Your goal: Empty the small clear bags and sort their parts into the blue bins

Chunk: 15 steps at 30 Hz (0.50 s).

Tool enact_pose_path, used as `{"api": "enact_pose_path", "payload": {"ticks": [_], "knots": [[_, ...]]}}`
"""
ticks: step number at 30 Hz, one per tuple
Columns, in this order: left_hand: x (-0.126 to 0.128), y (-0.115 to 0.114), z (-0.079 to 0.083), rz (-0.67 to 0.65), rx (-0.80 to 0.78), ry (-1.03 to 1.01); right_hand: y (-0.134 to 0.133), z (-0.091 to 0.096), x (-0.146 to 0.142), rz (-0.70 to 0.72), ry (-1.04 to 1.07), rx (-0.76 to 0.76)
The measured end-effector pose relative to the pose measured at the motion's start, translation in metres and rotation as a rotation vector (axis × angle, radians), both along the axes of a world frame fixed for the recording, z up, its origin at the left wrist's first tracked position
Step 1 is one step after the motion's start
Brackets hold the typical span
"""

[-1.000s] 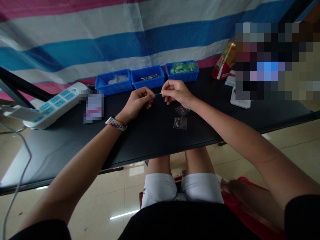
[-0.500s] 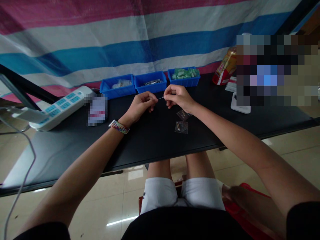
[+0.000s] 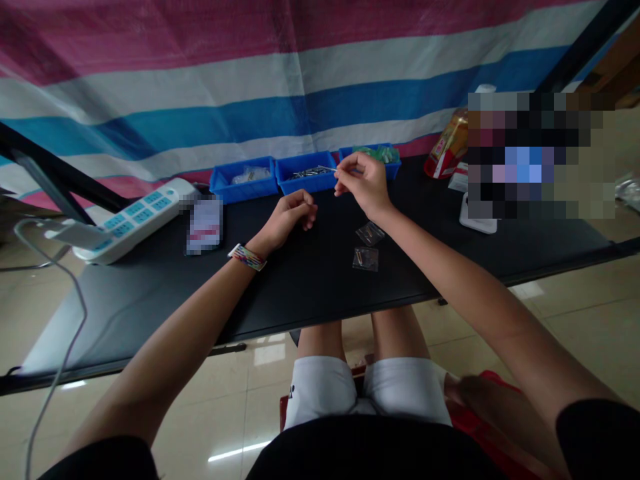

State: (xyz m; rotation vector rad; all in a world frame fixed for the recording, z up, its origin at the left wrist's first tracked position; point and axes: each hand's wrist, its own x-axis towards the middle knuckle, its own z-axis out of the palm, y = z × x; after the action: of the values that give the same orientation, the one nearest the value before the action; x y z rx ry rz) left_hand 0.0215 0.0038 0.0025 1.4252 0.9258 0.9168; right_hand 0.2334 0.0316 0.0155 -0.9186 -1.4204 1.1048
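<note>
My right hand (image 3: 364,181) pinches a thin, light-coloured metal pin (image 3: 328,168) between thumb and fingertips. The pin points left, in front of the middle blue bin (image 3: 305,183), which holds several slim metal parts. Lower and to the left, my left hand (image 3: 293,215) is curled with its fingers closed; whether anything is inside cannot be seen. Two small clear bags lie on the black table below my right hand: an upper bag (image 3: 371,233) and a lower bag (image 3: 365,259), each with small brass-coloured pieces inside.
Left of the middle bin stands a blue bin (image 3: 243,190) with clear bags; another blue bin (image 3: 393,172), partly behind my right hand, holds green bags. A white power strip (image 3: 133,220) and a blurred phone-like item (image 3: 205,223) lie left. A red-yellow bottle (image 3: 447,147) stands right.
My hands have moved apart. My right hand has gone up slightly with the pin, whose left end is now away from my left hand's fingers. The whole view has shifted a little.
</note>
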Motion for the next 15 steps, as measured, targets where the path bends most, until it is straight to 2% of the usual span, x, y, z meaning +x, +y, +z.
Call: {"api": "enact_pose_path", "payload": {"ticks": [3, 7, 9, 12, 15], "knots": [[0.001, 0.0, 0.001, -0.009, -0.007, 0.0, 0.015, 0.01, -0.012, 0.015, -0.067, 0.001], [0.001, 0.001, -0.001, -0.018, 0.008, 0.014, 0.024, 0.006, -0.018, -0.062, -0.157, 0.046], [0.001, 0.002, -0.002, -0.026, 0.02, 0.021, 0.02, 0.003, -0.007, -0.09, -0.223, 0.094], [0.001, 0.004, -0.005, -0.041, 0.041, 0.037, 0.003, 0.005, 0.025, -0.016, -0.38, 0.13], [0.001, 0.006, -0.006, -0.056, 0.057, 0.063, -0.02, 0.012, 0.06, 0.112, -0.706, 0.123]]}}
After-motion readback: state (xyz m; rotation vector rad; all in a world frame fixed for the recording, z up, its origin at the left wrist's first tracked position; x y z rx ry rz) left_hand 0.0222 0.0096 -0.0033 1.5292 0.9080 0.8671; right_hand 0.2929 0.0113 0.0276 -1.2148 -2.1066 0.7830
